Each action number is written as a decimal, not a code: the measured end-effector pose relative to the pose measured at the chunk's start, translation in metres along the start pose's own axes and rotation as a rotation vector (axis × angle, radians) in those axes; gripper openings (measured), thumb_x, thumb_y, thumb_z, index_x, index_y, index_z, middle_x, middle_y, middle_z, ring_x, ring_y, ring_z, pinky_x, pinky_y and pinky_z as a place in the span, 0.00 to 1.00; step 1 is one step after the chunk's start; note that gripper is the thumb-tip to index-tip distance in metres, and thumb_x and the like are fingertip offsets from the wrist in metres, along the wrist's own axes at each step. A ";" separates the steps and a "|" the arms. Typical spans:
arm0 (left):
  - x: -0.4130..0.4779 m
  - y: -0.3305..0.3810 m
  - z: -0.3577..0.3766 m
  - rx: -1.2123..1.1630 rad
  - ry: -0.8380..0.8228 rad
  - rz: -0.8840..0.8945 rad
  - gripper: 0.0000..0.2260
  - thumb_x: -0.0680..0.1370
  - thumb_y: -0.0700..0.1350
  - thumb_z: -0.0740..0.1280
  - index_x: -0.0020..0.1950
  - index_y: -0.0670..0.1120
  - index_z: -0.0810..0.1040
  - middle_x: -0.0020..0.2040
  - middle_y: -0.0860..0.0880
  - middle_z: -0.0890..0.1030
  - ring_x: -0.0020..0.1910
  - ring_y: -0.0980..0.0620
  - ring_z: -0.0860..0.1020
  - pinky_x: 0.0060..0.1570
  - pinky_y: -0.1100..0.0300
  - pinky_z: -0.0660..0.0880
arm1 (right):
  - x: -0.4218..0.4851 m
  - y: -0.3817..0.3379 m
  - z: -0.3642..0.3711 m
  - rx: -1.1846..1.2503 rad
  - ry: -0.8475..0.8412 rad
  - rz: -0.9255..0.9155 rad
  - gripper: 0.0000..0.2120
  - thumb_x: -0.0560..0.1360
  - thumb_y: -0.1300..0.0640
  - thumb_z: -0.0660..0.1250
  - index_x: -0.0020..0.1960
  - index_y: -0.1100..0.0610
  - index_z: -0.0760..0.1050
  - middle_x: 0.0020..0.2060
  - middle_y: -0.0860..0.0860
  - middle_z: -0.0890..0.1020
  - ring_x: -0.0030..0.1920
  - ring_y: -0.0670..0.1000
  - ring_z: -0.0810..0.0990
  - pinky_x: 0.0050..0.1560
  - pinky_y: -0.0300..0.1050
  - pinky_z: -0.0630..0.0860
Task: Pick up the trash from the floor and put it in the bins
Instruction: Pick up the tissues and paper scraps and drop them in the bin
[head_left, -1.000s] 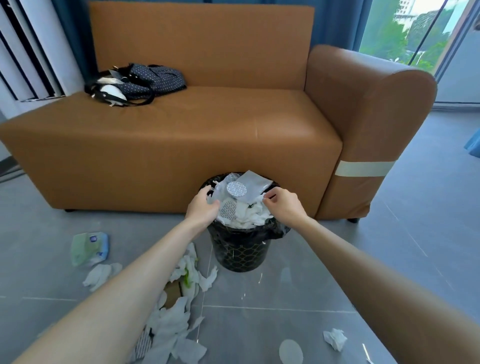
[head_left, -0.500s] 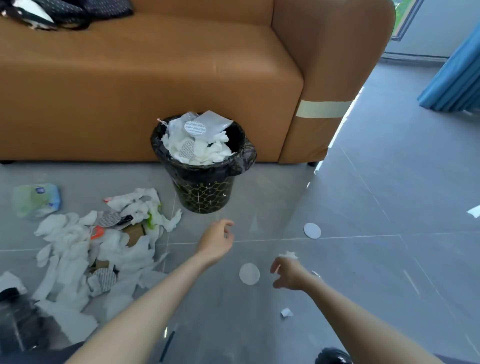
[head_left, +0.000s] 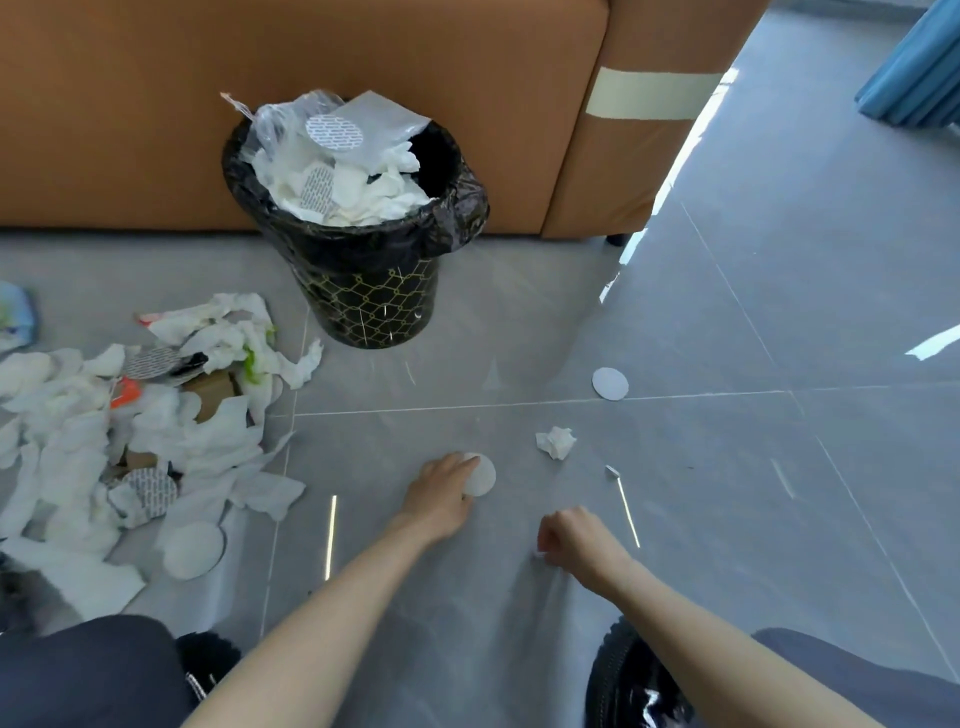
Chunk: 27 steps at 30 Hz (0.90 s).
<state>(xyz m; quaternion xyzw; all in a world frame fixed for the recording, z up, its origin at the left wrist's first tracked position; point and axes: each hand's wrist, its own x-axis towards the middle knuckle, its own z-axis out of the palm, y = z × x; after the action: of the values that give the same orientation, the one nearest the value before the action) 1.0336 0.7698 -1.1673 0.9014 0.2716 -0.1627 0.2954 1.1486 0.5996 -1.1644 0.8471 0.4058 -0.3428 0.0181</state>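
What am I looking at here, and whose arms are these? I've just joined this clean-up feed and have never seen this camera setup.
There is no machine here. These are a person's two bare arms, seen by one wide-angle camera worn on their head, which looks forward and down. The left hand lies with its fingers on a white round disc on the grey floor. The right hand has its fingers curled at a tiny scrap; whether its grip has closed on the scrap is unclear. Ahead stands a black bin, heaped full of tissues, in front of an orange sofa. Loose trash on the floor: a crumpled tissue, a second disc and a big heap of tissues on the left.
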 end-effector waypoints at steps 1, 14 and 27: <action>0.002 0.001 0.002 0.018 -0.010 0.002 0.26 0.80 0.46 0.59 0.77 0.52 0.55 0.77 0.53 0.56 0.73 0.45 0.59 0.71 0.54 0.61 | 0.003 0.004 0.002 0.016 -0.004 0.010 0.11 0.67 0.64 0.68 0.31 0.50 0.73 0.41 0.57 0.82 0.45 0.59 0.81 0.42 0.45 0.74; -0.002 0.004 0.014 0.104 0.039 -0.016 0.26 0.75 0.49 0.66 0.72 0.56 0.63 0.65 0.51 0.66 0.66 0.48 0.63 0.60 0.54 0.66 | 0.058 0.006 -0.073 0.249 0.351 0.021 0.06 0.71 0.60 0.70 0.45 0.60 0.85 0.63 0.58 0.77 0.66 0.52 0.73 0.60 0.40 0.68; -0.008 -0.003 0.017 -0.023 0.075 -0.121 0.18 0.72 0.46 0.69 0.60 0.48 0.71 0.60 0.47 0.66 0.62 0.46 0.65 0.58 0.57 0.69 | 0.043 0.038 -0.078 0.625 0.445 0.193 0.11 0.68 0.65 0.72 0.50 0.59 0.78 0.39 0.55 0.79 0.34 0.49 0.77 0.25 0.27 0.68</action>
<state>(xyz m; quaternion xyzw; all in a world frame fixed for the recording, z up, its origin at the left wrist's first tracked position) 1.0232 0.7585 -1.1784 0.8855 0.3383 -0.1432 0.2847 1.2378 0.6270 -1.1398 0.8996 0.1945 -0.2546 -0.2967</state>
